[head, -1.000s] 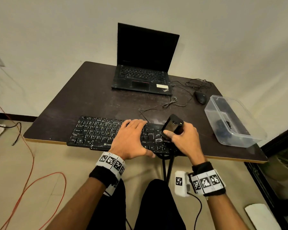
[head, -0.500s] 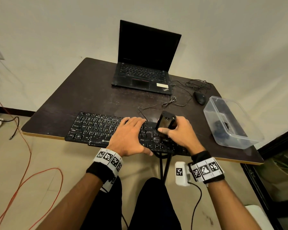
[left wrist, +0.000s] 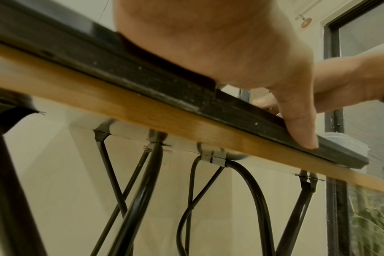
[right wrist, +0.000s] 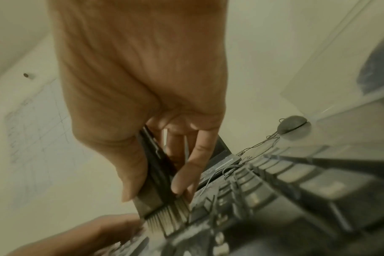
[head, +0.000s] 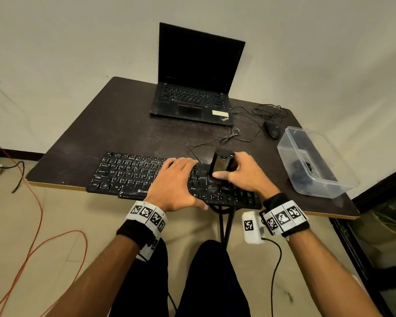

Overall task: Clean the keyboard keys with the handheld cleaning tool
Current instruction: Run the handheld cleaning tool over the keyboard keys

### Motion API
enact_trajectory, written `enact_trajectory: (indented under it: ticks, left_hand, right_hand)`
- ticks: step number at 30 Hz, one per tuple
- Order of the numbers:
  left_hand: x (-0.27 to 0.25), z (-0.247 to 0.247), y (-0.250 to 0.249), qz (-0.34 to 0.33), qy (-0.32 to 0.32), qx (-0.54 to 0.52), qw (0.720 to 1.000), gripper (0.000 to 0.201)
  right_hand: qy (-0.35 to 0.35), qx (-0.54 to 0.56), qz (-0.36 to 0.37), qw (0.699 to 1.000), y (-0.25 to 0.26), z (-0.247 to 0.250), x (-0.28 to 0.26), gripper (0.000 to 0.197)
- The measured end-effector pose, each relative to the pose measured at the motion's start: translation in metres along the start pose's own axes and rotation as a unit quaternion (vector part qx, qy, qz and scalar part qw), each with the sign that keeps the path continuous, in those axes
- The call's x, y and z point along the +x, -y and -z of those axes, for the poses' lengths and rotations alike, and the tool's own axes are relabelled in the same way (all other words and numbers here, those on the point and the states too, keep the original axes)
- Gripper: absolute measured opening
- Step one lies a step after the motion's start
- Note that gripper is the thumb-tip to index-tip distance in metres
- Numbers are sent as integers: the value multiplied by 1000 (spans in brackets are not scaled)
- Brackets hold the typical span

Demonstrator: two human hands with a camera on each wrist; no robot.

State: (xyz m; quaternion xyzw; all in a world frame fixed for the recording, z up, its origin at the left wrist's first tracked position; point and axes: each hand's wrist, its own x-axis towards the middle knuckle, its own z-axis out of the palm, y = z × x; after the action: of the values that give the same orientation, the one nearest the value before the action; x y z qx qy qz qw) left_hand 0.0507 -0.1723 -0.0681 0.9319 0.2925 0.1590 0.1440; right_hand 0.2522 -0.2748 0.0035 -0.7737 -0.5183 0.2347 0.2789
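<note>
A dusty black keyboard [head: 128, 175] lies along the near edge of the dark table [head: 124, 124]. My left hand [head: 176, 181] rests flat on its middle keys, fingers straight, with the thumb [left wrist: 300, 128] pressing on the keyboard's front edge [left wrist: 143, 76]. My right hand [head: 242, 175] grips a black handheld cleaning brush [head: 221, 163] upright, thumb on one side and fingers on the other. Its pale bristles [right wrist: 167, 220] touch the keys [right wrist: 263, 190] right of the left hand.
An open black laptop [head: 192, 97] stands at the back of the table. A mouse [head: 272, 129] with tangled cables lies to its right. A clear plastic tub [head: 316, 163] sits at the right edge. An orange cable [head: 32, 243] runs over the floor at the left.
The right hand has moved the brush leftward along the keyboard, closer to the left hand, and stood it more upright. The left hand stays on the keys.
</note>
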Motion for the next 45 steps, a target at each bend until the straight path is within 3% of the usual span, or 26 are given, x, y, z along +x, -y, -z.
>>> enact_trajectory:
  ticks: [2, 5, 8, 12, 15, 19, 22, 26, 30, 34, 38, 41, 45]
  left_hand:
    - [0, 1, -1, -2, -1, -1, 1000, 133]
    - [-1, 2, -1, -2, -2, -4, 1000, 133]
    - [0, 2, -2, -4, -1, -3, 1000, 133]
    - [0, 2, -1, -3, -2, -3, 1000, 133]
    - [0, 1, -1, -5, -3, -1, 1000, 133]
    - [-1, 0, 0, -4, -1, 1, 1000, 135]
    - [0, 0, 0, -4, 1, 3, 1000, 135]
    - [0, 0, 1, -4, 1, 4, 1000, 135]
    - [0, -1, 1, -4, 7, 6, 1000, 136]
    - [1, -1, 2, 0, 6, 7, 1000, 136]
    - [1, -1, 1, 0, 4, 7, 1000, 136]
    - [1, -1, 1, -1, 0, 9, 1000, 135]
    - [0, 0, 0, 0, 4, 9, 1000, 135]
  right_hand:
    - [-14, -7, 0, 1000, 0, -2, 0, 28]
    - [32, -31, 7, 999, 6, -1, -2, 32]
    - [-21, -37, 6, 999, 3, 2, -4, 26]
    - [18, -53, 11, 998, 4, 0, -9, 29]
    - [-40, -46, 3, 998, 3, 3, -11, 24]
    - [-23, -17, -11, 1000, -7, 1, -21, 23]
    - [-106, 9, -41, 994, -17, 1, -30, 21]
    - [-77, 20, -40, 996, -21, -4, -40, 25]
    - [-160, 26, -68, 984, -23, -6, -49, 19]
    - [-143, 33, -69, 987, -15, -17, -54, 20]
    - [-195, 22, -81, 977, -11, -22, -53, 19]
    - [-147, 33, -68, 986, -3, -27, -52, 20]
    - [-172, 52, -69, 981, -6, -26, -48, 19]
